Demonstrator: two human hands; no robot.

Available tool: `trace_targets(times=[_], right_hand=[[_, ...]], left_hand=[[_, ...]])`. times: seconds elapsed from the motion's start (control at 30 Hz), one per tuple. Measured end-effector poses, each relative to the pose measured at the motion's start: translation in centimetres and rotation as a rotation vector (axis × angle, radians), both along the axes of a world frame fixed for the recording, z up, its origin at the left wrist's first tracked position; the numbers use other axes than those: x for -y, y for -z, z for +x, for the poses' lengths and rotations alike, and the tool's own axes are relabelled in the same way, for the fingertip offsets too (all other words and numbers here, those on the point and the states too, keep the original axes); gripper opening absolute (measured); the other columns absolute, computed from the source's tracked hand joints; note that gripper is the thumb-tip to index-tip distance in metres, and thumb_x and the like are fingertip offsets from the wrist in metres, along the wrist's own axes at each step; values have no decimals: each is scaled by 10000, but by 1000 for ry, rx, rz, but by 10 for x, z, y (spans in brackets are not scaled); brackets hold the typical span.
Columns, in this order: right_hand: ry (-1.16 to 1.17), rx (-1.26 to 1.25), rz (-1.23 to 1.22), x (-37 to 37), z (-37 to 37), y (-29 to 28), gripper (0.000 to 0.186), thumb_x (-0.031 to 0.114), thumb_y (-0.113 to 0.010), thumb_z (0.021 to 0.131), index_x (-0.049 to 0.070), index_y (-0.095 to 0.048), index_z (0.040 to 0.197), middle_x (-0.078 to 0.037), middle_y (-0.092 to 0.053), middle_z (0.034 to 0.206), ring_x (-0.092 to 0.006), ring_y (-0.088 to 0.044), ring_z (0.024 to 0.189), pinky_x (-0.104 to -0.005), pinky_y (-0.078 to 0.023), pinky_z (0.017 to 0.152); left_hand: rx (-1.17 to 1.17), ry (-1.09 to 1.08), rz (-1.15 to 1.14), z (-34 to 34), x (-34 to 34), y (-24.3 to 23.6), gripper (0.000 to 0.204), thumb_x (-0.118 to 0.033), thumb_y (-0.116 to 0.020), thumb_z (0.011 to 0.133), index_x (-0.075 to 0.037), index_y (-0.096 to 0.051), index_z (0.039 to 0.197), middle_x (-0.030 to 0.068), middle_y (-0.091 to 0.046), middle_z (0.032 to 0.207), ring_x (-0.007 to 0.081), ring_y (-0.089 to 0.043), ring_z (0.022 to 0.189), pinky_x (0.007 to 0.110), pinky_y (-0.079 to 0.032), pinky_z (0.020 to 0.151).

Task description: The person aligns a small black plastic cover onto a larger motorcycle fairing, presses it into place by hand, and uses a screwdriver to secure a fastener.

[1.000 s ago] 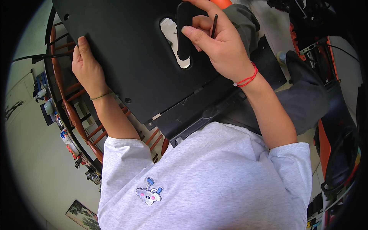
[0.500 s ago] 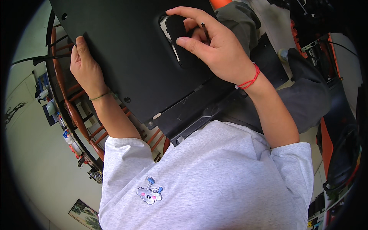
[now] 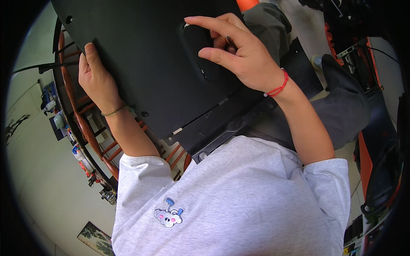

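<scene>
A large black plastic panel (image 3: 149, 51) lies tilted across my lap. My left hand (image 3: 96, 81) grips its left edge, thumb on top. My right hand (image 3: 243, 55) rests on the panel's upper middle, its fingertips pressing a black oval cover (image 3: 198, 51) set into the panel. A thin dark tool (image 3: 229, 41) is tucked between that hand's fingers. Under the panel's lower edge a second black frame part (image 3: 222, 123) sticks out.
A reddish wooden chair (image 3: 85, 132) curves along the left under the panel. My grey trouser leg (image 3: 341, 106) stretches to the right. Orange and black equipment (image 3: 363, 153) stands at the right edge. Small clutter lies on the floor at the left (image 3: 60, 123).
The black oval cover went from held above a pale opening to seated over it; the pale patch no longer shows. My right hand shifted left onto it. The left hand stayed put.
</scene>
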State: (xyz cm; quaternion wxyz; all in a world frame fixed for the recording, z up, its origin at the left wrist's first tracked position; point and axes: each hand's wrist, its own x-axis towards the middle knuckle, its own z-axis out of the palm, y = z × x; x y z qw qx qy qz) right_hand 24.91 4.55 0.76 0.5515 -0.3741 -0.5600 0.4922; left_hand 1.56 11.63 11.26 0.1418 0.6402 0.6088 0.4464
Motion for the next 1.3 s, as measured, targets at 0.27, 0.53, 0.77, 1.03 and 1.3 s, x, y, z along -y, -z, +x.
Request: trace_targets(times=[0.27,0.53,0.77,1.03,1.3], right_hand=[[-13,-138,-95,1,0,11,543,100,-724,860,168,-572,1376,29,-483,850,-73,-456,710,-221,-440,677],[12,-57,-86,1,6,8,547,89,-738,831,128,-555,1345,15,-520,881,-74,-476,700,-210,-449,675],[98,254,60,-10,22,-15,393,140,-719,846,65,-607,1215,-86,-605,937,-175,-582,750,-296,-499,732],[54,189,-131,7,37,-32,236,128,-646,918,49,-678,1139,-50,-667,866,-134,-608,711,-250,-499,676],[418,-602,-668,50,12,2,240,69,-726,872,1,-593,1060,0,-609,760,-38,-529,611,-178,-410,551]], left_hand=[[-5,15,-3,-4,-2,1,420,-373,-578,1008,37,-665,984,0,-645,850,64,-536,772,208,-434,704],[35,46,-11,-2,-3,1,418,-371,-582,1006,39,-664,998,9,-663,877,69,-560,791,206,-449,723],[43,52,-17,4,-3,-2,422,-379,-585,1004,36,-661,980,10,-653,855,67,-544,769,206,-437,703],[45,34,-36,3,-2,-4,432,-391,-590,1000,32,-656,948,-7,-629,820,64,-526,749,205,-428,690],[68,31,-32,3,-3,0,417,-375,-585,1005,32,-657,947,-9,-627,830,60,-520,756,203,-424,694]])
